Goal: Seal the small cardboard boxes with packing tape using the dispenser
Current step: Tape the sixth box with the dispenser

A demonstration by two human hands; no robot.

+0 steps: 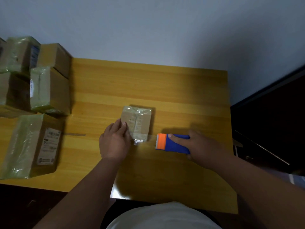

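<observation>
A small cardboard box (pixel 140 120) lies in the middle of the yellow wooden table (pixel 148 83), with clear tape running along its top and hanging over its near edge. My left hand (pixel 113 142) rests on the box's near left corner, fingers straight and pressing on it. To the right, my right hand (pixel 203 147) grips the blue tape dispenser (pixel 177 143), index finger laid along its top. The dispenser's orange cutter end (pixel 160 141) points left toward the box. A stretch of clear tape seems to span the gap between box and cutter.
Several taped cardboard boxes (pixel 47 90) are stacked at the table's left side, one with a shipping label (pixel 49 148) nearest me. A strip of tape (pixel 75 134) lies on the table left of my hand. Dark furniture (pixel 272 123) stands to the right.
</observation>
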